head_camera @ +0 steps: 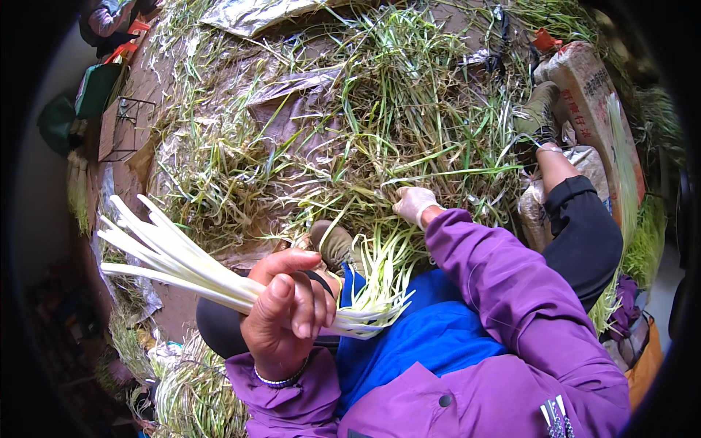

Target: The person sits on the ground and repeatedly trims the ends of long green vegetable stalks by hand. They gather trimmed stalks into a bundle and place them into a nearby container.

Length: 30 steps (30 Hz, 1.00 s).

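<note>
My left hand, bare and with a beaded bracelet at the wrist, is closed around a bundle of pale garlic chives or similar stalks. Their white ends fan out to the left, and the yellow-green leaves trail over the blue cloth on my lap. In a thin whitish glove, my right hand is low over the heap of loose leaves and trimmings, beyond my lap. Its fingers are curled and partly hidden, so whether they hold a leaf is unclear.
Trimmings cover much of the floor. A printed sack lies at the right beside my boot. At the left stand a wire-framed box and green containers. More stalks are piled at the lower left. Another person is partly visible at the upper left.
</note>
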Tool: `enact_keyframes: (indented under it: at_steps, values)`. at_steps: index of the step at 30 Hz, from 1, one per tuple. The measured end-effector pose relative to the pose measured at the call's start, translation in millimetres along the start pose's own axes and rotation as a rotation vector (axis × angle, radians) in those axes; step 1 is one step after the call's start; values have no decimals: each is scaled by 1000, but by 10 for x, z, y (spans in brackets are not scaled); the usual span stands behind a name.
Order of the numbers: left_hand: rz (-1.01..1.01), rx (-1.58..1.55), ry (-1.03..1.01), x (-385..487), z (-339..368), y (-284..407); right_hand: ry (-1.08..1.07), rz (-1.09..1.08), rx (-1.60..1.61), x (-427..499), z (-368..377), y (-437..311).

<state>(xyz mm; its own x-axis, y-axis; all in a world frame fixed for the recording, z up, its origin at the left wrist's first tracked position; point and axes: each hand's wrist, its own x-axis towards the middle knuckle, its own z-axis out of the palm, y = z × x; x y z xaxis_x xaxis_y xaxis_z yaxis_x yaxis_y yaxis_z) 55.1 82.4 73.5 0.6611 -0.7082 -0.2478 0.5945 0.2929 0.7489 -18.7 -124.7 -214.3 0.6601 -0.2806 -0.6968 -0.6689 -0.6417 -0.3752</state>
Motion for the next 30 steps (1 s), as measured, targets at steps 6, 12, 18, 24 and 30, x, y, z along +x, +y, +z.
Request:
enact_keyframes:
  at_steps: [6, 12, 18, 24, 30]
  values:
    - [-9, 55, 39, -13, 48, -45, -266, -99, 1025, -525, -676, 95]
    - [-54, 143, 80, -25, 188, -66, -345, -341, 1212, -1246, -1354, 151]
    - [-96, 190, 87, -58, 333, -153, -377, -450, 1288, -2205, -1794, 272]
    - [-100, 224, 47, -43, 380, -304, -288, -587, 1468, -2458, -1990, 396]
    - [-77, 306, 57, -36, 358, -398, -161, -414, 1035, -2797, -1783, 226]
